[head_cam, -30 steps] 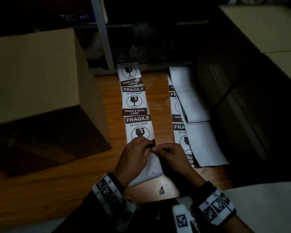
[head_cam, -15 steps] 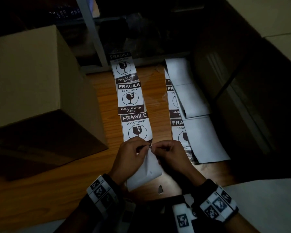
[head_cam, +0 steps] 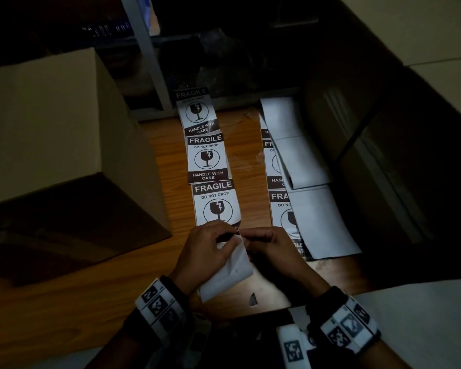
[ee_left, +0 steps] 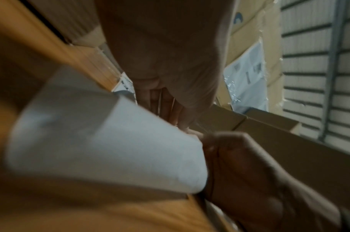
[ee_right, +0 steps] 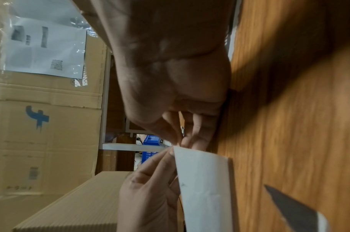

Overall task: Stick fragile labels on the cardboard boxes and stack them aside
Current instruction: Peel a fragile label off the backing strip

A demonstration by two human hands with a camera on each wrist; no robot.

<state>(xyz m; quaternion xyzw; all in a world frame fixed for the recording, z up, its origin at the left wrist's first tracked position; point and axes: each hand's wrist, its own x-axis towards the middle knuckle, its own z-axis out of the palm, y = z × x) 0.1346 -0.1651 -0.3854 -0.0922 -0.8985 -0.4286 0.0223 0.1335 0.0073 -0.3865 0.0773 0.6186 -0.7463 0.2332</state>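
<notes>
A strip of black-and-white fragile labels [head_cam: 210, 166] lies along the wooden table [head_cam: 72, 296]. At its near end my left hand [head_cam: 206, 251] pinches the white backing paper [head_cam: 229, 275], which curls toward me. My right hand [head_cam: 273, 249] pinches the corner of the nearest label [head_cam: 216, 203] right beside the left fingertips. In the right wrist view the backing paper [ee_right: 203, 188] hangs between both hands. A large closed cardboard box [head_cam: 51, 145] stands on the table to the left.
A second label strip [head_cam: 280, 198] lies to the right, partly under loose white backing sheets [head_cam: 317, 222]. More cardboard boxes [head_cam: 410, 129] crowd the right side. A metal shelf post [head_cam: 147, 57] rises behind the table. A small torn scrap [head_cam: 252, 299] lies near my wrists.
Both hands stayed at the strip's near end, working the label corner. The backing paper below my left hand has curled further toward me.
</notes>
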